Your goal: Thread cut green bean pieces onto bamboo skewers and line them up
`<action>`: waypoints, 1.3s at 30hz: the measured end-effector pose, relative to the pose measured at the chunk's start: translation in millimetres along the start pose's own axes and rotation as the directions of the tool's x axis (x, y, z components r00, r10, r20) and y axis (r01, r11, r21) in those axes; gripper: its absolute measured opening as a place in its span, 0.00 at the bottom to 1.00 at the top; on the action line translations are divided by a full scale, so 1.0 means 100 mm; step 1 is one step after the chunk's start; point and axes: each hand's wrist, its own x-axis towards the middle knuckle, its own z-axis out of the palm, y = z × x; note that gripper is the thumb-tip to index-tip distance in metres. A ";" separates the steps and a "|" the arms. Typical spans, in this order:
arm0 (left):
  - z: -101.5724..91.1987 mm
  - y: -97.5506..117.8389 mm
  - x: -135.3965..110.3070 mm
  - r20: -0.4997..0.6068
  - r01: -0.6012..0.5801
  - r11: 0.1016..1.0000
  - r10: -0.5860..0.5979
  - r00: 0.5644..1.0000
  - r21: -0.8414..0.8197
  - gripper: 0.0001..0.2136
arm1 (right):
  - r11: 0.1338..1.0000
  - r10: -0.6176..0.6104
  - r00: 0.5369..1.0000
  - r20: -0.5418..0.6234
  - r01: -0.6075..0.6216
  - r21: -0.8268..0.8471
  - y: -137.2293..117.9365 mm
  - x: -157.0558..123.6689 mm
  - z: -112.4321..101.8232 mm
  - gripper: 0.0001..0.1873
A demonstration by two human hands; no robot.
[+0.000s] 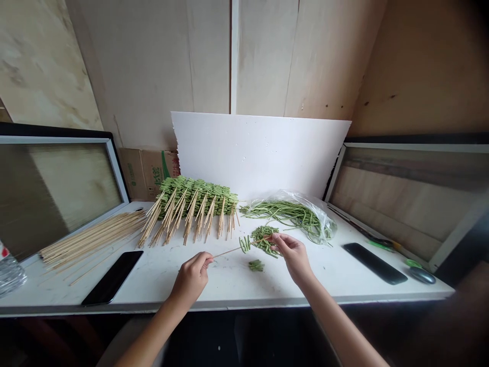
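A thin bamboo skewer (226, 252) spans the space between my two hands above the white table. My left hand (192, 276) pinches its left end, fingers closed. At the other end my right hand (293, 253) has thumb and fingertips pressed together on the skewer; whether a bean piece is also between them I cannot tell. Several cut green bean pieces (244, 244) are threaded side by side near the skewer's middle. Behind and partly under the right hand lies a pile of cut beans (263, 232). A small bundle of bean pieces (255, 265) rests nearer the front.
Filled bean skewers (198, 193) are stacked at back left, sticks pointing forward. Loose bamboo skewers (95, 234) lie left of them. Long beans (286, 210) spill from a clear plastic bag (324, 221). One phone (112, 278) lies left, another dark phone (374, 262) right.
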 end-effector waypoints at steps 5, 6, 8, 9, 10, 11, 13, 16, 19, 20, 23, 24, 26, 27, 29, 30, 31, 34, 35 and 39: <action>0.00 0.00 -0.01 -0.024 -0.033 0.998 0.035 0.999 0.051 0.12 | 0.999 0.013 1.000 -0.023 -0.012 0.034 0.07 -0.04 0.06 0.19; 0.00 0.01 -0.01 -0.023 -0.036 0.998 0.037 0.999 0.053 0.12 | 0.999 0.016 1.000 -0.022 -0.015 0.050 0.08 -0.04 0.07 0.19; 0.00 0.01 -0.01 -0.022 -0.040 0.998 0.041 0.999 0.050 0.12 | 0.996 0.021 1.000 -0.015 -0.020 0.082 0.11 -0.05 0.09 0.19; 0.00 0.02 -0.02 -0.023 -0.043 0.998 0.045 0.999 0.048 0.12 | 0.995 0.023 1.000 -0.014 -0.021 0.093 0.12 -0.06 0.10 0.19; 0.01 0.03 -0.02 -0.026 -0.046 0.998 0.047 0.999 0.045 0.13 | 0.995 0.024 1.000 -0.015 -0.023 0.101 0.13 -0.07 0.12 0.19; 0.01 0.03 -0.03 -0.029 -0.050 0.998 0.051 0.998 0.041 0.13 | 0.994 0.026 1.000 -0.018 -0.023 0.104 0.14 -0.09 0.14 0.19; 0.03 0.06 -0.04 -0.026 -0.065 0.997 0.065 0.998 0.035 0.13 | 0.996 0.030 1.000 -0.007 -0.029 0.089 0.15 -0.14 0.21 0.18; 0.04 0.13 -0.03 -0.023 -0.081 0.996 0.082 0.996 0.028 0.12 | 0.996 0.058 0.998 0.014 -0.059 0.073 0.17 -0.24 0.34 0.18; 0.04 0.17 -0.01 -0.036 -0.065 0.998 0.065 0.997 0.009 0.11 | 0.993 0.074 0.997 0.003 -0.074 0.089 0.16 -0.30 0.43 0.19; 0.04 0.18 0.00 -0.040 -0.057 0.998 0.057 0.998 0.000 0.10 | 0.994 0.073 0.997 -0.002 -0.073 0.084 0.15 -0.31 0.45 0.19; 0.04 0.18 0.02 -0.044 -0.015 1.000 0.014 0.999 -0.024 0.10 | 0.997 0.070 0.997 -0.022 -0.070 0.034 0.11 -0.31 0.44 0.22; 0.04 0.17 0.02 -0.042 0.002 1.000 -0.003 0.999 -0.028 0.10 | 0.998 0.067 0.998 -0.015 -0.067 0.011 0.10 -0.30 0.44 0.22; 0.05 0.16 0.01 -0.037 0.031 0.999 -0.032 0.999 -0.026 0.10 | 0.998 0.050 0.998 0.023 -0.050 -0.028 0.10 -0.29 0.42 0.22; 0.06 0.15 0.00 -0.036 0.043 0.999 -0.044 0.998 -0.023 0.10 | 0.998 0.040 0.998 0.043 -0.038 -0.041 0.10 -0.28 0.41 0.22; 0.06 0.14 -0.01 -0.036 0.060 0.998 -0.061 0.997 -0.021 0.09 | 0.998 0.024 0.997 0.068 -0.020 -0.055 0.10 -0.28 0.40 0.20; 0.07 0.14 -0.01 -0.037 0.066 0.998 -0.067 0.997 -0.022 0.09 | 0.998 0.021 0.997 0.075 -0.017 -0.057 0.10 -0.27 0.40 0.20; 0.07 0.13 -0.01 -0.038 0.072 0.997 -0.073 0.997 -0.024 0.09 | 0.998 0.021 0.997 0.077 -0.017 -0.054 0.10 -0.27 0.40 0.20; 0.07 0.11 0.00 -0.051 0.104 0.994 -0.105 0.993 -0.025 0.09 | 0.999 0.031 0.997 0.067 -0.030 -0.015 0.09 -0.24 0.36 0.19; 0.06 0.10 0.00 -0.055 0.118 0.993 -0.119 0.991 -0.026 0.09 | 0.999 0.036 0.998 0.047 -0.037 0.015 0.08 -0.22 0.33 0.19; 0.04 0.09 0.02 -0.050 0.135 0.990 -0.137 0.989 -0.038 0.09 | 0.974 0.105 0.990 -0.093 -0.084 0.209 0.05 -0.08 0.16 0.22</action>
